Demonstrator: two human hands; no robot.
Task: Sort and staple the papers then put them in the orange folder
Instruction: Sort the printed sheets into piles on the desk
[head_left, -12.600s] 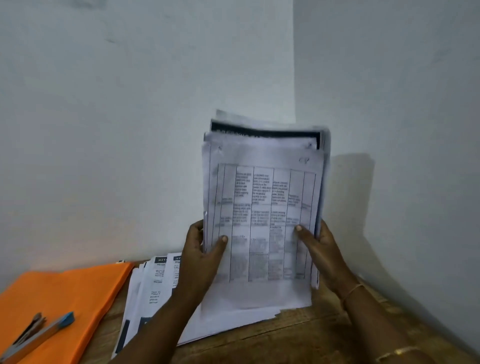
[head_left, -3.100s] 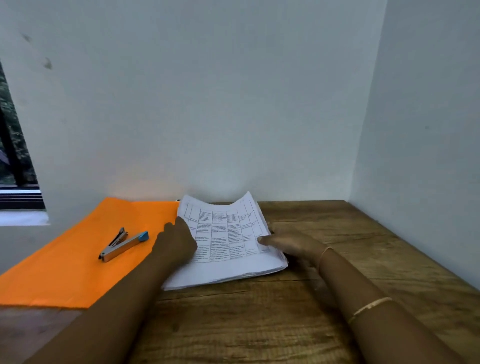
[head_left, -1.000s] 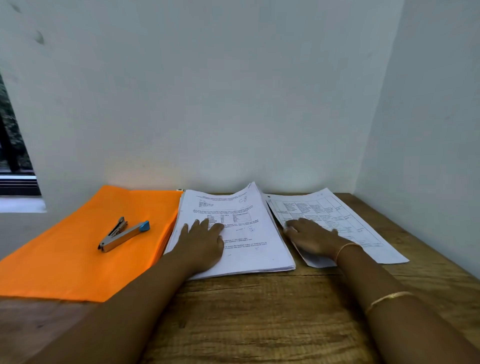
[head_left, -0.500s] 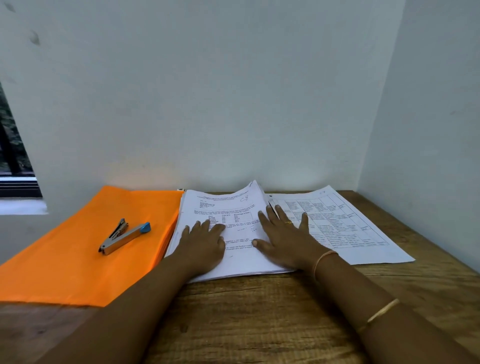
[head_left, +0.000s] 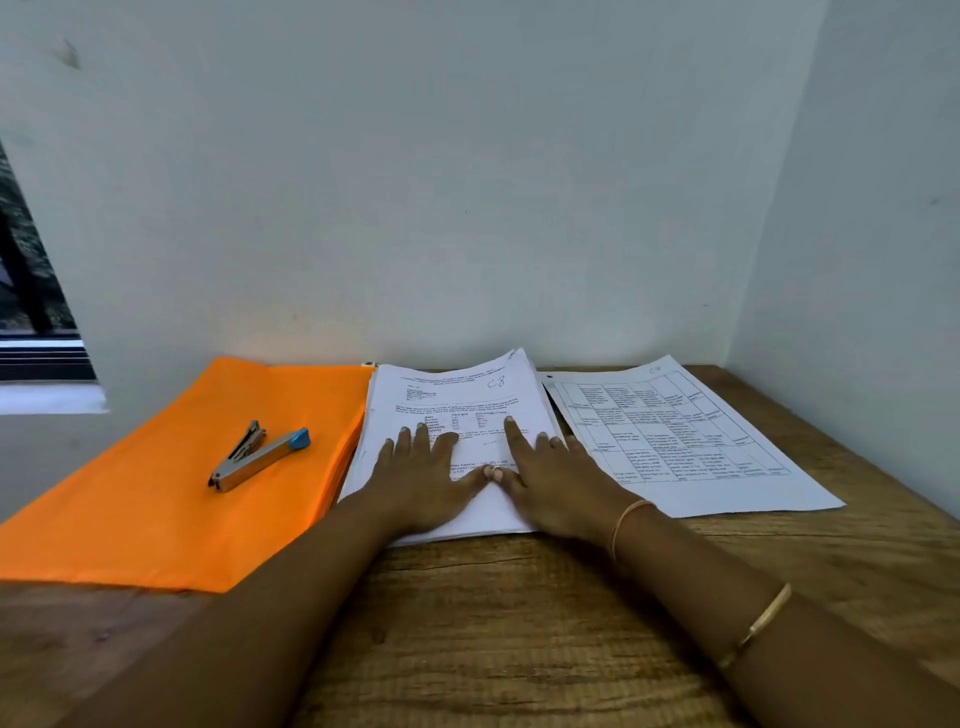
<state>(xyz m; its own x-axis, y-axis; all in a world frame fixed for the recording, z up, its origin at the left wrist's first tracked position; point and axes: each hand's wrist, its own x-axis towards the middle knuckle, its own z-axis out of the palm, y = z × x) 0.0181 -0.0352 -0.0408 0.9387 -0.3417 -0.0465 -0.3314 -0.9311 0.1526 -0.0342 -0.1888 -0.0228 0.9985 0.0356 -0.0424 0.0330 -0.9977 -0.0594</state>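
Pressing flat on the stack of papers (head_left: 457, 400), the left hand (head_left: 421, 478) and right hand (head_left: 550, 480) lay side by side, fingers straight, thumbs touching at the middle of the top page. Half a second earlier the right hand had straddled the stack's right edge with its fingers spread; it had since slid left onto the page, while the left hand had kept its place. The stack sat at the tabletop's (head_left: 519, 623) far edge against the wall, its left edge touching the orange folder (head_left: 156, 499), which filled the far left corner and carried the stapler (head_left: 260, 457). A single sheet with a printed table (head_left: 675, 441) lay just beside the stack toward the far right corner, short of the side wall. Bare wood ran along the near edge, crossed by both forearms.
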